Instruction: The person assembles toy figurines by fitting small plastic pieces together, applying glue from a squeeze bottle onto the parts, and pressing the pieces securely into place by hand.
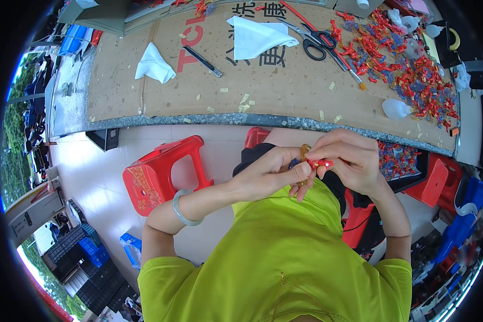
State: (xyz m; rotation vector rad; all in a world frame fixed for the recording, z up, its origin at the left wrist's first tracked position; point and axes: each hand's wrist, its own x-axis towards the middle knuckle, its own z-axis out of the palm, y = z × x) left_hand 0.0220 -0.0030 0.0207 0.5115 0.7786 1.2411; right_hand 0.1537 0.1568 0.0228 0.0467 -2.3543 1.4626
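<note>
From the head camera, my left hand (273, 174) and my right hand (346, 161) meet just above my lime-green shirt (279, 257), fingertips together. Between them I pinch a small red plastic figure piece (321, 163); it sits at three o'clock from my left fingertips and at nine o'clock from my right palm, both hands clamped on it. A thin brownish part (305, 151) pokes up at twelve o'clock from the pinch; what it is I cannot tell. A pale jade bangle (182, 209) rings my left wrist.

At twelve o'clock from my hands runs the cardboard-covered worktable (145, 86), with a heap of red and blue small plastic pieces (408, 70) at two o'clock, black-handled scissors (311, 40), and two white cloths (255, 36). A red plastic stool (155, 174) stands on the floor at nine o'clock
</note>
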